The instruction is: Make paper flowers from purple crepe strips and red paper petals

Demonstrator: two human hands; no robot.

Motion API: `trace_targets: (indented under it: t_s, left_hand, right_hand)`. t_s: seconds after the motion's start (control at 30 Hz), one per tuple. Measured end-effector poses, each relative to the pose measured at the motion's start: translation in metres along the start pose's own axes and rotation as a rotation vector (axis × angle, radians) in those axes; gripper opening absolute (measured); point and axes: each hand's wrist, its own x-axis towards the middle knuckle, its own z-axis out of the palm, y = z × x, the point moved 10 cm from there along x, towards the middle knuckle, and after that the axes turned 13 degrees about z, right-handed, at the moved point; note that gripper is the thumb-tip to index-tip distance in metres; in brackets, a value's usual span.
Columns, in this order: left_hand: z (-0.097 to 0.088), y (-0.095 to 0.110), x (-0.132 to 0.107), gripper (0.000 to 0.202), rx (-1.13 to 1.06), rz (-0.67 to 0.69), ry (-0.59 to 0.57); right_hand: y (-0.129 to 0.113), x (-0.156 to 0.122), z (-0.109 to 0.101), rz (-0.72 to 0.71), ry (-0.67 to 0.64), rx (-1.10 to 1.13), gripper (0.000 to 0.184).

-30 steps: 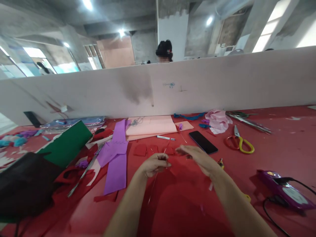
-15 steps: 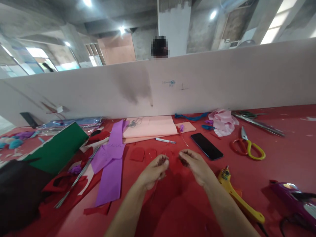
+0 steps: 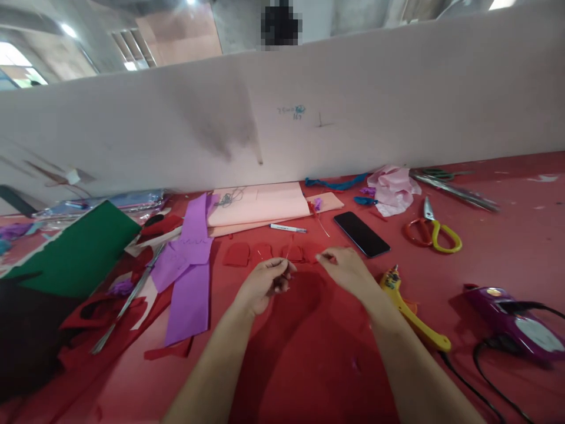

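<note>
My left hand (image 3: 263, 284) is closed in a pinch on a thin wire (image 3: 288, 252) that pokes up past the fingers. My right hand (image 3: 347, 269) is closed too, its fingertips pinching at a small red felt piece (image 3: 312, 252) lying on the red table. Several small red felt pieces (image 3: 237, 254) lie in a row just beyond both hands. The two hands are a short gap apart, over the red table surface (image 3: 309, 353).
A black phone (image 3: 361, 233) lies beyond my right hand, with red-and-yellow scissors (image 3: 434, 231) further right. A yellow glue gun (image 3: 412, 321) and a purple device (image 3: 514, 323) with a black cable sit at right. Purple felt (image 3: 189, 271), green felt (image 3: 75, 253) and pink sheets (image 3: 258, 204) lie left and behind. A white partition (image 3: 353, 106) backs the table.
The view has tipped down. Both hands have moved slightly apart; my right hand reached forward to the row of red felt pieces.
</note>
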Motion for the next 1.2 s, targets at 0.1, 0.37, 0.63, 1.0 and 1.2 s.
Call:
trace_targets:
  t_s: [0.1, 0.37, 0.63, 1.0, 1.2]
  left_hand:
    - [0.001, -0.007, -0.002, 0.019, -0.017, -0.055, 0.000]
    - [0.012, 0.004, -0.004, 0.018, -0.115, 0.037, -0.011]
    - [0.021, 0.010, -0.011, 0.027, -0.187, 0.053, -0.017]
    - [0.021, 0.017, -0.010, 0.024, -0.283, 0.113, 0.056]
    - [0.012, 0.011, -0.014, 0.030, -0.210, 0.071, 0.137]
  right_hand:
    - [0.000, -0.007, 0.015, -0.008, -0.007, -0.120, 0.012]
    - [-0.001, -0.007, 0.025, 0.023, -0.049, 0.117, 0.009]
    - [0.001, -0.005, 0.016, 0.194, -0.129, 0.824, 0.038]
    - [-0.007, -0.019, 0.033, 0.275, -0.256, 1.062, 0.035]
    - [-0.004, -0.020, 0.035, 0.281, -0.225, 1.048, 0.029]
